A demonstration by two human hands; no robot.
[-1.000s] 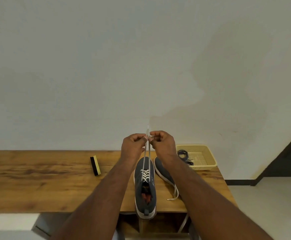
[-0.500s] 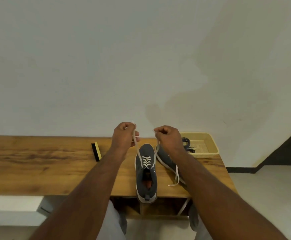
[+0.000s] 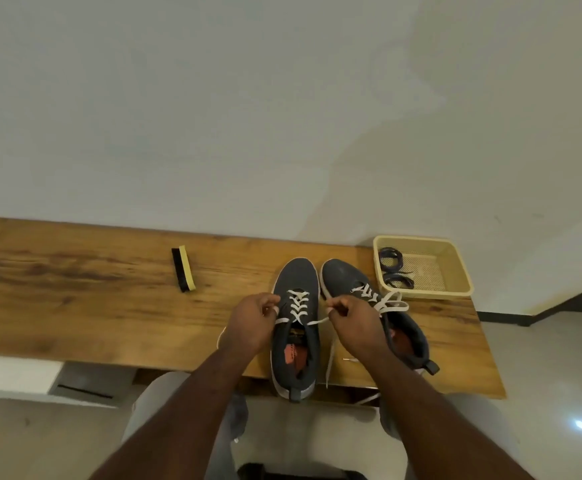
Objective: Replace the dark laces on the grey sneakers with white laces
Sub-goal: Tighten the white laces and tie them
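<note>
Left hand [image 3: 253, 322]: one end of the flat white lace [image 3: 298, 303] is pinched beside the left grey mesh sneaker [image 3: 296, 327].
Right hand [image 3: 353, 323]: the other end is pinched.
Sneakers: both are stood on the wooden table [image 3: 75, 306].
Dark laces [image 3: 391, 266]: coiled in the beige plastic basket [image 3: 456, 271].

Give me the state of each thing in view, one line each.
left sneaker: white-laced, ends untied.
right sneaker: white-laced, laces loose.
left hand: pinching a white lace end.
right hand: pinching the other end.
dark laces: coiled in the basket.
brush: on its side, untouched.
</note>
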